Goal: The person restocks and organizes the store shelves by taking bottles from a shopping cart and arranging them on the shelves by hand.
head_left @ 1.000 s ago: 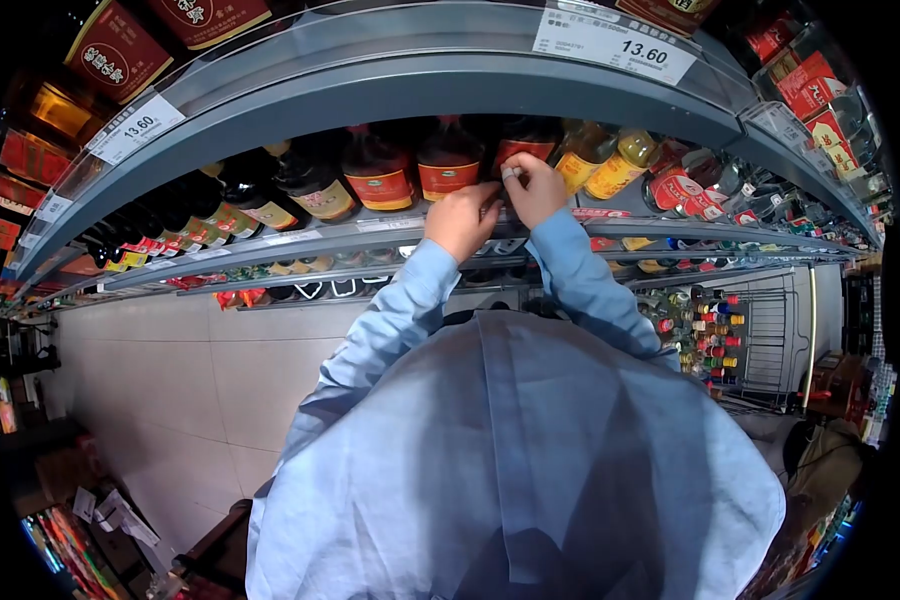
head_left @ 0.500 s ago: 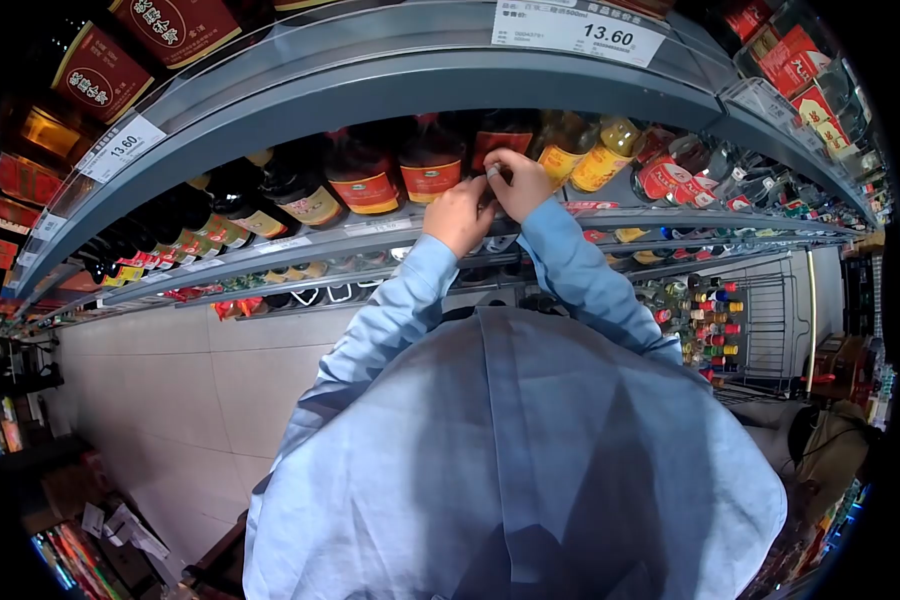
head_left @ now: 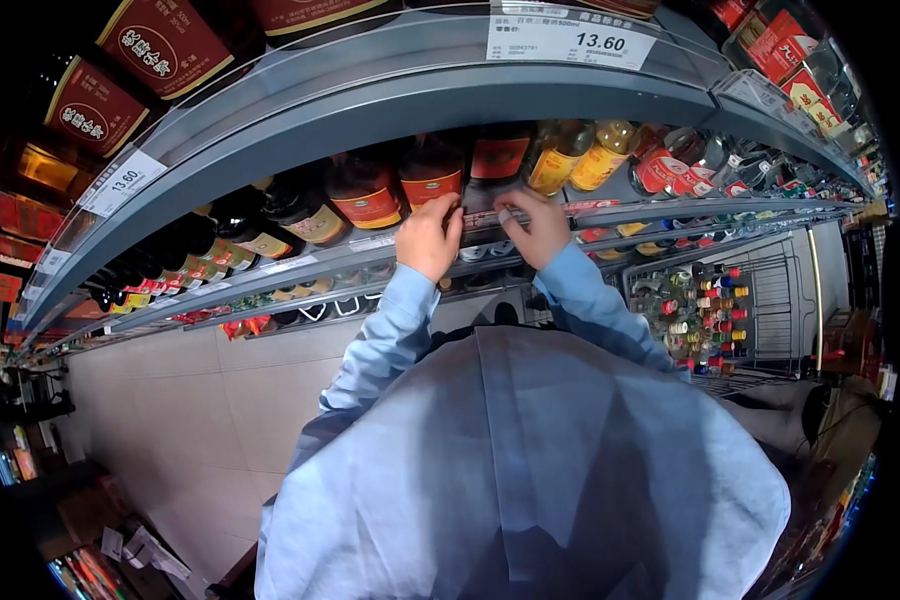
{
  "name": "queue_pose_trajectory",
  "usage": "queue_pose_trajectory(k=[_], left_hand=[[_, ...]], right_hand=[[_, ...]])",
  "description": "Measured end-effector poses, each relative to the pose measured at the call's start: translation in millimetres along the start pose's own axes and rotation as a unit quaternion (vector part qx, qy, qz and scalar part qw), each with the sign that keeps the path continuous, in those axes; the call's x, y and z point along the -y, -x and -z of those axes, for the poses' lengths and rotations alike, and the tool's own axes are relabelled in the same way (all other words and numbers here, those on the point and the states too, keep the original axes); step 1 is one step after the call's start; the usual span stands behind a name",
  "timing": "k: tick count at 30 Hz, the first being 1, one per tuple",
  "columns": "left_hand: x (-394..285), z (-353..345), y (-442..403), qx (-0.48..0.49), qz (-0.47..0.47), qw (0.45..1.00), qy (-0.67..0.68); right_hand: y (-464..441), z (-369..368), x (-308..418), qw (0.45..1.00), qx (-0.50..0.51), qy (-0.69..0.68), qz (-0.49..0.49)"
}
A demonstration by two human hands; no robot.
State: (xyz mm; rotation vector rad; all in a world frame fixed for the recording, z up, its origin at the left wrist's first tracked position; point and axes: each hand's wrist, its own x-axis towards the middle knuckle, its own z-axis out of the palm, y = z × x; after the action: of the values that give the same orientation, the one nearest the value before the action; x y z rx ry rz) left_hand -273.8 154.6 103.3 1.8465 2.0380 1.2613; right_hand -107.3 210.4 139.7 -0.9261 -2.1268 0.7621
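Note:
My left hand [head_left: 428, 238] is at the shelf's front edge, fingers curled over it, below a dark bottle with a red and yellow label [head_left: 431, 186]. A short way to the right, my right hand [head_left: 537, 230] bends its fingers and thumb round the same edge. Between the hands runs the price strip [head_left: 482, 215]; both hands' fingertips meet it, though their exact grip is partly hidden. Behind that gap stands a dark bottle with a red label [head_left: 499, 158]. Yellow-labelled bottles [head_left: 558, 160] stand just beyond my right hand.
An upper shelf edge [head_left: 370, 105] with a price tag [head_left: 570, 42] arches above my hands. More dark bottles [head_left: 305, 213] line the left, and red-labelled clear bottles [head_left: 667, 172] the right. A wire cart [head_left: 778, 300] beside upright bottles stands at right.
My hands were together at the red-labelled bottle. They have drawn apart and lower, left hand leftward and right hand slightly rightward, to the shelf edge. That bottle's label now shows between them.

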Motion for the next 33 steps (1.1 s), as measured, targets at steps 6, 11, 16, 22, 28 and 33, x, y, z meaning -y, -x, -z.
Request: queue_pose_trajectory(k=[6, 11, 16, 22, 28, 33], left_hand=[[2, 4, 0, 0.018, -0.027, 0.999, 0.018], [-5, 0, 16, 0.057, -0.128, 0.989, 0.038], [-29, -5, 32, 0.081, -0.182, 0.980, 0.021], [-28, -6, 60, 0.157, -0.129, 0.977, 0.068], [-31, -30, 108, 0.171, -0.093, 0.981, -0.004], [-85, -66, 112, 0.095, -0.103, 0.989, -0.035]], right_hand=[[38, 1, 9, 0.997, -0.044, -0.020, -0.065], [70, 5, 9, 0.991, -0.069, 0.000, -0.115], [83, 11, 17, 0.991, -0.087, -0.004, -0.099], [104, 14, -1, 0.984, 0.037, -0.114, -0.130], [152, 48, -17, 0.992, 0.038, -0.115, -0.032], [221, 116, -48, 0.980, 0.045, -0.138, -0.134]])
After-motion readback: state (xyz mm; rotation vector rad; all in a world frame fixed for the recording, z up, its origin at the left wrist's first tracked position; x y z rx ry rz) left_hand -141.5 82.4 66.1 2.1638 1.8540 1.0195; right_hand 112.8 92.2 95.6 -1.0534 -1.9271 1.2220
